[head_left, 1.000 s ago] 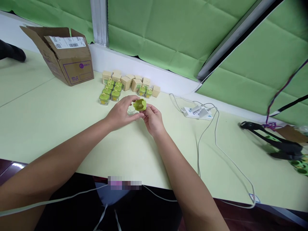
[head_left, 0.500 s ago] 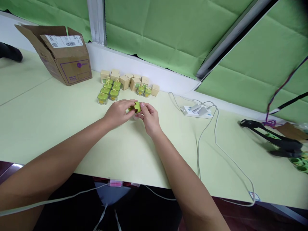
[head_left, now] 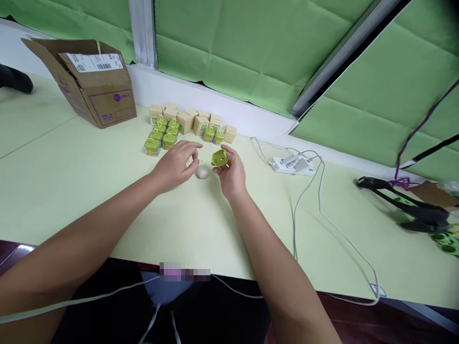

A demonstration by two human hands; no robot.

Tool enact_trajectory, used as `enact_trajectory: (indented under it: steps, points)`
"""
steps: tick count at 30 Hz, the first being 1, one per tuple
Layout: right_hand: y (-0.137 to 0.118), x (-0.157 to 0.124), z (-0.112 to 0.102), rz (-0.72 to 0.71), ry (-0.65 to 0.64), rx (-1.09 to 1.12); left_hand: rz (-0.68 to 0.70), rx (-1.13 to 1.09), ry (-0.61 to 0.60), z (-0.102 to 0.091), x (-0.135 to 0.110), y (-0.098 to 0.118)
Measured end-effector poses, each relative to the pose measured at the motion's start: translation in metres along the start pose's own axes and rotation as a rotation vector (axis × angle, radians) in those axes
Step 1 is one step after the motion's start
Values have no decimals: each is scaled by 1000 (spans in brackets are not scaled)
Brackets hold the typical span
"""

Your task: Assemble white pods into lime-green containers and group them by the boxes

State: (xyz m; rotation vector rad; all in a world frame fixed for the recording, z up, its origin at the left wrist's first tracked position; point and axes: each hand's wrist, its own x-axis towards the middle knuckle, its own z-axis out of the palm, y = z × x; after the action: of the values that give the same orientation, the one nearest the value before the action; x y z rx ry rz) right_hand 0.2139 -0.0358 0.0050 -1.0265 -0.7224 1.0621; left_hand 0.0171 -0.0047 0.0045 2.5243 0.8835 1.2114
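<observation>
My right hand [head_left: 232, 174] holds a green jar lid [head_left: 220, 158] by its side, hollow inside facing me, with a small hole in it. To its left, my left hand [head_left: 177, 165] has thumb and finger pinched around a small yellow piece [head_left: 199, 162], mostly hidden by the fingers. Between the hands a small whitish lump [head_left: 202, 173] lies on the table. Just beyond my left hand stand several small clear jars with green lids and yellow loops [head_left: 152, 145]. Two more such jars [head_left: 219, 137] stand further right.
Several small tan cartons [head_left: 185, 122] line the wall behind the jars. An open cardboard box [head_left: 111, 106] stands at the back left. A white power strip [head_left: 293, 166] with plugs and trailing cables lies to the right. Further right is a black stand-like object [head_left: 412, 205] near green parts.
My hands have moved apart. The lid, earlier between both hands, is now in my right hand, further right and turned to show its inside. The whitish lump has come into clearer view.
</observation>
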Motion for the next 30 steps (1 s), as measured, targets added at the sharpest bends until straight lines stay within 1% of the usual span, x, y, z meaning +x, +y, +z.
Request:
enact_trajectory:
  steps: [3,6,10,13,17,20,23,26,28,30]
  points:
    - [-2,4,-4,126,124,-3,22,49,-135,-3,-1,-2]
    - [1,7,-6,237,198,-39,28,113,-280,-4,-3,-5]
    - [5,10,-7,302,206,-134,46,208,-388,-1,-5,-10]
    - [9,11,-9,270,192,-295,69,268,-422,2,-5,-14]
    - [21,18,-19,126,149,-539,100,264,-397,2,-6,-17]
    - [30,24,-28,35,99,-745,117,206,-319,0,-2,-17]
    - [30,25,-33,-47,39,-934,146,134,-226,-4,3,-12]
    - [23,21,-32,-116,12,-1064,201,66,-190,-9,-5,5]
    - [19,18,-31,-121,4,-1102,228,48,-183,-11,-23,23]
    - [16,16,-30,-109,2,-1114,238,43,-165,-11,-46,43]
